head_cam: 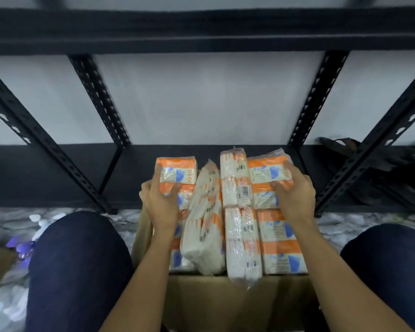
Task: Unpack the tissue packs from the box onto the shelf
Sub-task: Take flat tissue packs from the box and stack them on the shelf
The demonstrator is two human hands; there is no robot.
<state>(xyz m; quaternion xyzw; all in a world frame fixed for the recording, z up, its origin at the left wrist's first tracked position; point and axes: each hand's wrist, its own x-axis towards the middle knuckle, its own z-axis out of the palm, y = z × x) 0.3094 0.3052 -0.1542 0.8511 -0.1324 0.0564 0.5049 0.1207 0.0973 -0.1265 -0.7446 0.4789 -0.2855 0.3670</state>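
1. Surroundings: black slotted uprights point(98, 97) of the shelf point(201, 164) stand left and right ahead of me; a dark bag point(393, 168) lies on the shelf at far right. My knees point(77, 259) flank the box point(225, 303).
2. Tissue packs point(240, 236): white and orange, clear-wrapped, standing in rows in the open cardboard box, one bundle tilted.
3. My left hand point(158, 202) grips the far-left pack point(177, 173); my right hand point(295, 195) holds the far-right pack point(266, 171), fingers curled.
4. Shelf surface left of the packs is bare.

box point(225, 305) between the knees, in front of the shelf point(225, 154) | tissue packs point(240, 236) stand in the box in rows | left hand point(159, 202) on far-left pack point(177, 171) | right hand point(295, 195) on far-right pack point(266, 171) | bag point(393, 164) on shelf, right
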